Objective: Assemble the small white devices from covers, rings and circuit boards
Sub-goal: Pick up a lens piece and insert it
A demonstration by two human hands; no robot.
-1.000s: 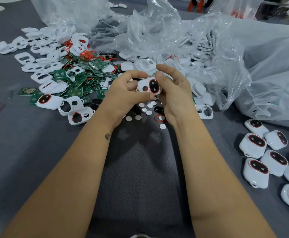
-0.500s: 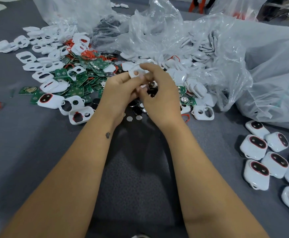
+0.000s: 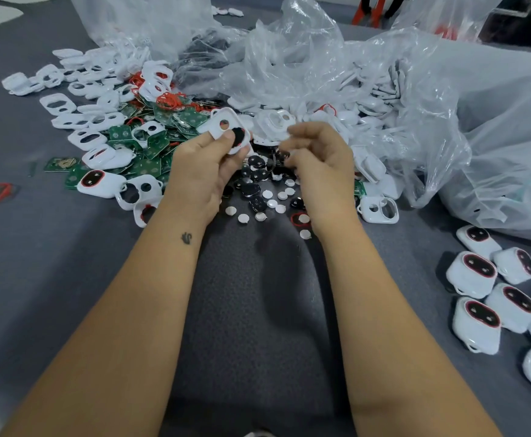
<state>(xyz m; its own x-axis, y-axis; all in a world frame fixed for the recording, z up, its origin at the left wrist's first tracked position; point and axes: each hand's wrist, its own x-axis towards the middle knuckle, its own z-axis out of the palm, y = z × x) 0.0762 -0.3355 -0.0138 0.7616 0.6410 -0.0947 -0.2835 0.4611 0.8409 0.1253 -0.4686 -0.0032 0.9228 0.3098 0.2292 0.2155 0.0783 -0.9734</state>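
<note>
Your left-hand grip [image 3: 205, 159] pinches the white cover [image 3: 228, 129], long axis tilted up-left, while your right hand [image 3: 319, 159] (fingers curled, contents unclear) hovers just right, above the black discs [image 3: 254, 181].

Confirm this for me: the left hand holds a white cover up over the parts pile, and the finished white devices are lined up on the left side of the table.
One detail is wrong. The head view shows the left hand holding the white cover over the parts pile, but the finished white devices are grouped on the right side of the table, not the left.
</note>
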